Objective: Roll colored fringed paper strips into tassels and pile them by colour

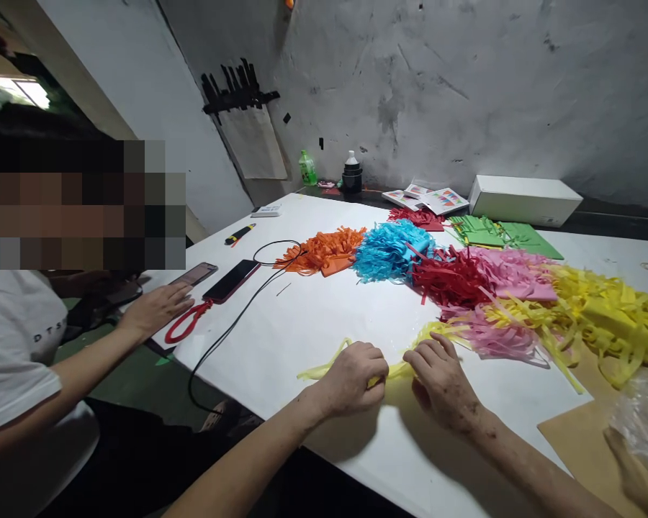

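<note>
Near the table's front edge, my left hand (355, 378) is closed around a bundle of yellow paper fringe (398, 371). Loose strips of it trail out to the left, past the knuckles. My right hand (439, 374) is closed on the same yellow fringe a little to the right, and more strips fan out behind its fingers. Both palms face down and hide most of the held part. Just beyond my right hand lies a pink fringe bundle (510, 338) with yellow strips over it.
Fringe bundles in orange (324, 250), blue (393, 248), dark red (453, 279) and yellow (615, 316) spread across the white table (335, 316). At left, a person's hand (159, 308) touches a phone (194, 274); another phone (231, 280) and a black cable (232, 324) lie beside it. A white box (523, 200) stands behind.
</note>
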A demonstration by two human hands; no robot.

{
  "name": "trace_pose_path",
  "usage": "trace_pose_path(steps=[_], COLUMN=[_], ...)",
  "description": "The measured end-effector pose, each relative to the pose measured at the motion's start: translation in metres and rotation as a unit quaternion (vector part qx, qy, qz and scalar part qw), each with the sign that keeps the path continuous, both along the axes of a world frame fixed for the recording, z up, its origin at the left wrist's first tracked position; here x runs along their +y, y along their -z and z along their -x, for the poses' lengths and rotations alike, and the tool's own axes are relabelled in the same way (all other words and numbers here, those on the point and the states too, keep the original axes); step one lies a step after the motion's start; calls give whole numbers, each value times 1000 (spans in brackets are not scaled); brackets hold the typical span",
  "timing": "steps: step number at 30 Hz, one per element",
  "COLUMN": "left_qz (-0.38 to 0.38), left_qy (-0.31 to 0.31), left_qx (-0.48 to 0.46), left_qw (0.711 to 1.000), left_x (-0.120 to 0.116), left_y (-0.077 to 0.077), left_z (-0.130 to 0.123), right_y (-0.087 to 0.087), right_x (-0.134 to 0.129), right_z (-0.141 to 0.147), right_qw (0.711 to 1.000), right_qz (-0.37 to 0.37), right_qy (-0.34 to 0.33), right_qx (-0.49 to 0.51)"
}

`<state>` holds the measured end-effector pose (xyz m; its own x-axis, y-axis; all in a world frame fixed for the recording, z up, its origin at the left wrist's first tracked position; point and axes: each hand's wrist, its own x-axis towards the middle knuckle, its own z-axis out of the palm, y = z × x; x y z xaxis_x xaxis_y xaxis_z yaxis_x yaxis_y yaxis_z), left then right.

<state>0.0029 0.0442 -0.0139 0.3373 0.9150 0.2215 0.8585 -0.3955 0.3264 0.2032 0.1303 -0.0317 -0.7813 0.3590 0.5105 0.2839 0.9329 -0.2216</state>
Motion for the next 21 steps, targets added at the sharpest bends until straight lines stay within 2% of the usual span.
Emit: trace_pose_path(steps=[4,7,13,16,21], left_qz=[34,72,122,120,46], left_qy=[-44,-58,-88,-68,-18], left_qx=[-120,-193,-296,-280,-179], left_qw=[991,977,943,950,983], left_x=[-4,-6,-8,-9,-11], left_y=[-12,-15,-21,-25,-34], left_z=[2,3,0,-3,-10], right_y=[-14,-17,-21,-32,-49], right_x=[0,3,13,11,7], right_z=[-3,-4,-13,-16,-13], right_qw=[996,986,978,979,970], right_qz=[90,164,205,192,209], right_qy=[-25,-30,-36,-63,-128], right_qx=[7,27,20,9,0])
